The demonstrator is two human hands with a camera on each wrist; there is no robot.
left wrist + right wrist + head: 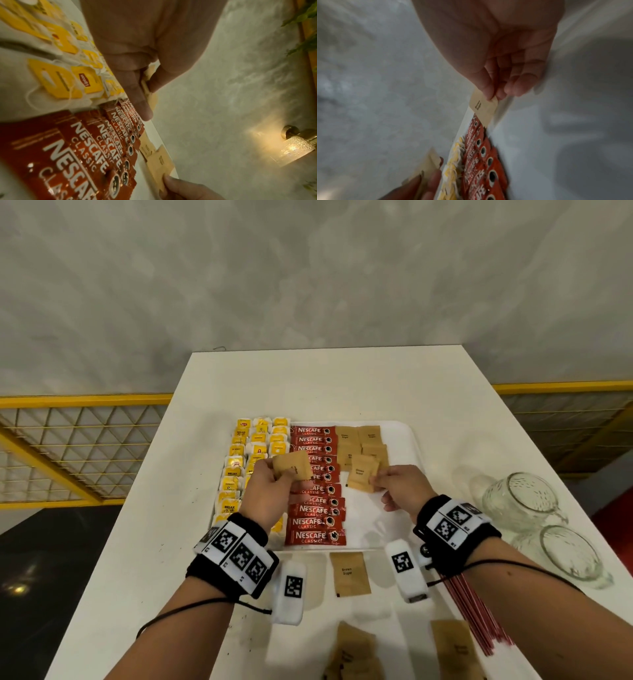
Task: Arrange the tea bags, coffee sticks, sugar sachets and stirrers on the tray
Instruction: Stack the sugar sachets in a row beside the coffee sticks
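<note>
A white tray (394,433) on the table holds yellow tea bags (236,463) at left, a column of red coffee sticks (313,508) in the middle and brown sugar sachets (363,440) at the back right. My left hand (270,491) hovers over the coffee sticks and grips a small stack of brown sachets (291,467). My right hand (397,484) pinches the edge of one brown sachet (361,475), low over the tray just in front of the sachet row. The wrist views show the same grips: left hand (145,81), right hand (494,94) on its sachet (483,108).
One loose brown sachet (349,573) lies on the table just in front of the tray, more sachets (352,652) nearer me. Red stirrers (476,614) lie under my right forearm. Two glass jars (524,501) lie on their sides at the right.
</note>
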